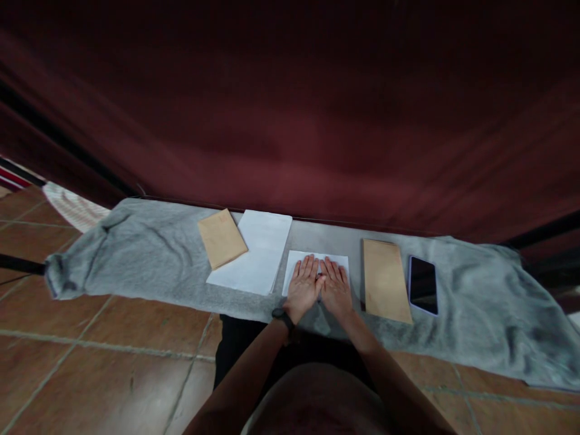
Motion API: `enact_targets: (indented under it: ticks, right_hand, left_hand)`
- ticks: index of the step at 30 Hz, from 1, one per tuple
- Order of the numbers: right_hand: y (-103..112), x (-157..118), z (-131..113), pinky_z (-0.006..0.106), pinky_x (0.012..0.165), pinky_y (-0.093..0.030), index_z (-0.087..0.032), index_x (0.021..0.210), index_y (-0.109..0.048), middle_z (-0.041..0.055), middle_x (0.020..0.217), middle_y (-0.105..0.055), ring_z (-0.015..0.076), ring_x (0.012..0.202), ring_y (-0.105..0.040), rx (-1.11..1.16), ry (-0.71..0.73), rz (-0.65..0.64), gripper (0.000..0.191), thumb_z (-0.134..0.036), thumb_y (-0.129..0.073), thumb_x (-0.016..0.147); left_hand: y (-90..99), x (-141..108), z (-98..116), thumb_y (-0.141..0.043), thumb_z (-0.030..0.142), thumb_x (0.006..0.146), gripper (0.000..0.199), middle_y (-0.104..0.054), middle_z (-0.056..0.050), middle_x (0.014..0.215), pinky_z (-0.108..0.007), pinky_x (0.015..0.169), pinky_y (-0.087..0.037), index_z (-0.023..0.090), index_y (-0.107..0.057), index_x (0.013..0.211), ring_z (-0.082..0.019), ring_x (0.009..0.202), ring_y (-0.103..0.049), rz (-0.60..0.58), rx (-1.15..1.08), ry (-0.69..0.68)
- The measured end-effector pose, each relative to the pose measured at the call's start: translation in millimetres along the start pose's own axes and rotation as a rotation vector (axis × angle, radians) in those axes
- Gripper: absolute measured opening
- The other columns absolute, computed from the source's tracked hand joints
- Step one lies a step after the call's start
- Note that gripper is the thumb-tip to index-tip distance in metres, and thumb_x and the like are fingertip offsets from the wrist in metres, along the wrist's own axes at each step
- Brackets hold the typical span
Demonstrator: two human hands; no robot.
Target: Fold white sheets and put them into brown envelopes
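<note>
A white sheet of paper, smaller than the stack to its left and perhaps folded, lies in front of me on the grey cloth. Flat on its left half rests my left hand, fingers stretched out and pointing away from me. My right hand lies flat on the right half, its fingers also straight. The thumbs meet or overlap in the middle. Both palms hide most of the sheet. A dark watch is on my left wrist.
Left of my hands are a stack of white paper and brown envelopes overlapping it. To the right lie more brown envelopes and a phone. Grey cloth covers the narrow table. A dark red curtain hangs behind.
</note>
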State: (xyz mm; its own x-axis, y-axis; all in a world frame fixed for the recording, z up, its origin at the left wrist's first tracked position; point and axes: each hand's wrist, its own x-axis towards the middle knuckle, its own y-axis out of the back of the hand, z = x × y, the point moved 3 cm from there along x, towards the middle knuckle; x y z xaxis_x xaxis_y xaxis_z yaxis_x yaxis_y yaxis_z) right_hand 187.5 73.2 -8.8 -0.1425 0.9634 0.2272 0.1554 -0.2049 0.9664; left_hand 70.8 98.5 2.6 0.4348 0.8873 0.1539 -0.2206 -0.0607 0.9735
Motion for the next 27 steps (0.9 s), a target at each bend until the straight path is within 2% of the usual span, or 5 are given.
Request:
enact_targets:
  ticks: [4,7,14,21,27]
  right_hand:
    - [-5.8,13.4,4.0,0.051,0.121,-0.025,-0.017,0.156,-0.039,0.0084,0.162,-0.037,0.0294,0.149,-0.033,0.005,-0.003,0.014,0.053,-0.024,-0.032,0.104]
    - [-9.9,17.8,6.8,0.052,0.120,-0.026,-0.018,0.155,-0.040,0.0105,0.161,-0.040,0.0294,0.147,-0.036,0.015,-0.016,0.054,0.052,-0.026,-0.034,0.103]
    - [-13.2,12.0,14.4,0.052,0.118,-0.030,-0.003,0.152,-0.039,0.0238,0.157,-0.040,0.0317,0.146,-0.038,-0.010,-0.143,0.201,0.056,-0.030,-0.033,0.104]
    - [-10.7,4.1,20.5,0.051,0.118,-0.032,0.004,0.152,-0.037,0.0269,0.157,-0.039,0.0327,0.146,-0.037,-0.028,-0.227,0.204,0.058,-0.028,-0.028,0.104]
    - [-5.7,-7.4,23.5,0.054,0.117,-0.035,0.005,0.153,-0.033,0.0291,0.156,-0.038,0.0362,0.145,-0.039,-0.016,-0.302,0.190,0.060,-0.030,-0.029,0.105]
  left_hand:
    - [-2.3,11.0,-8.3,-0.026,0.042,0.106,0.058,-0.034,-0.010,0.164,-0.049,0.127,-0.020,0.013,-0.035,0.156,-0.024,0.155,-0.022,-0.014,0.005,0.018]
    - [-4.5,15.5,-11.1,-0.025,0.046,0.106,0.062,-0.032,-0.011,0.164,-0.050,0.127,-0.019,0.011,-0.035,0.156,-0.026,0.155,-0.021,-0.013,0.010,0.040]
    - [-8.3,11.4,-14.2,-0.027,0.050,0.105,0.071,-0.029,-0.020,0.164,-0.047,0.126,-0.023,0.001,-0.031,0.155,-0.028,0.155,-0.017,0.026,0.017,0.133]
    - [-7.0,2.0,-14.2,-0.031,0.046,0.104,0.069,-0.029,-0.021,0.163,-0.046,0.126,-0.021,0.000,-0.029,0.155,-0.028,0.155,-0.016,0.050,0.035,0.240]
    - [-4.6,-3.3,-14.1,-0.030,0.044,0.104,0.067,-0.030,-0.021,0.162,-0.048,0.125,-0.024,0.001,-0.029,0.156,-0.029,0.155,-0.019,0.073,0.036,0.277]
